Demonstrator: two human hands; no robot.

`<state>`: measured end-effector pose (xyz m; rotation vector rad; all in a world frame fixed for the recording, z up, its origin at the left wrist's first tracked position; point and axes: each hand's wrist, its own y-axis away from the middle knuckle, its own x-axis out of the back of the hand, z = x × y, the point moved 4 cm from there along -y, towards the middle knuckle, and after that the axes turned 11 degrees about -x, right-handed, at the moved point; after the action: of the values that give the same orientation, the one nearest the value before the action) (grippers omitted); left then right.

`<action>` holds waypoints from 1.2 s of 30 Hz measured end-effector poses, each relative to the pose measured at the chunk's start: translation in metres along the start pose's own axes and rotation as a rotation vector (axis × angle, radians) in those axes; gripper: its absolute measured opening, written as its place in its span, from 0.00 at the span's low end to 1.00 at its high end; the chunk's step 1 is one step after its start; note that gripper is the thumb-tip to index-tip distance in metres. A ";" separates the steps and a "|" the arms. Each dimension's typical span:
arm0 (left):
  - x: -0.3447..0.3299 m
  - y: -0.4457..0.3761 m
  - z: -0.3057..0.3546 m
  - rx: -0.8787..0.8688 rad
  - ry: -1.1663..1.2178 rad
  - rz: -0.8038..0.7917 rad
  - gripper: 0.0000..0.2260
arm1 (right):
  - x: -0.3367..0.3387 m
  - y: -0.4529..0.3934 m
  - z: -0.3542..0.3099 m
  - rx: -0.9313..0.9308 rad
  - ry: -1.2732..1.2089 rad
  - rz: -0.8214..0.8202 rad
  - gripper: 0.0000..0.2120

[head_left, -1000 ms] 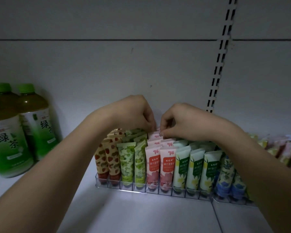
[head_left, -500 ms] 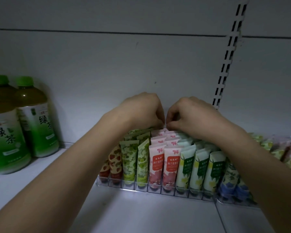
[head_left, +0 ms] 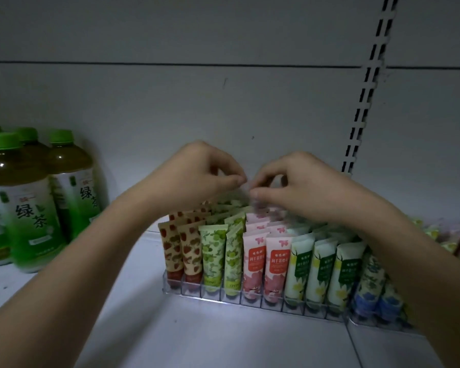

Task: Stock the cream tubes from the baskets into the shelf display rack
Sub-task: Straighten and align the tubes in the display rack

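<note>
Since the earlier frame both hands had lifted a bit off the back rows and the thumbs and forefingers had opened into loops; more green tea bottles had come into sight at left as the camera shifted.

Head view: left hand (head_left: 197,179) and right hand (head_left: 298,187) were above the rear of the clear display rack (head_left: 250,298), fingertips almost meeting at centre. Each hand had thumb and forefinger curled to a narrow pinch. Something small and pale sat between the tips, too blurred to identify, so I couldn't tell whether either hand actually held anything.

Cream tubes stood upright, cap down, in the rack's slots on the white shelf (head_left: 223,341). Front row left to right: strawberry-print tubes (head_left: 182,251), green-print tubes (head_left: 222,256), pink tubes (head_left: 266,264), white-and-green tubes (head_left: 322,269), blue floral tubes (head_left: 369,282), the last partly behind the right forearm. More rows were stacked behind, tops just under the hands.

Green tea bottles (head_left: 24,208) stood well apart at left against the back panel. Slotted shelf upright (head_left: 367,88) ran up behind the right hand. More tubes at far right were blurred.
</note>
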<state>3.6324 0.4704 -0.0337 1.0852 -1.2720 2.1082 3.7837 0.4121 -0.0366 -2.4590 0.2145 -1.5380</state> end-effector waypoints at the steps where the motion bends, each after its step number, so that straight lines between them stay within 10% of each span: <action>1: 0.006 0.012 -0.003 0.009 0.019 0.041 0.05 | -0.002 0.005 -0.008 0.021 -0.042 -0.076 0.04; 13: 0.003 0.053 -0.016 -0.045 0.079 -0.056 0.11 | -0.025 0.010 -0.021 -0.005 -0.058 -0.281 0.02; 36: -0.002 0.051 -0.032 0.002 0.067 0.061 0.06 | -0.005 -0.008 -0.026 -0.051 -0.040 -0.065 0.04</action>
<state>3.5849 0.4744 -0.0708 0.9801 -1.2867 2.1725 3.7578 0.4181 -0.0279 -2.5580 0.1706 -1.5250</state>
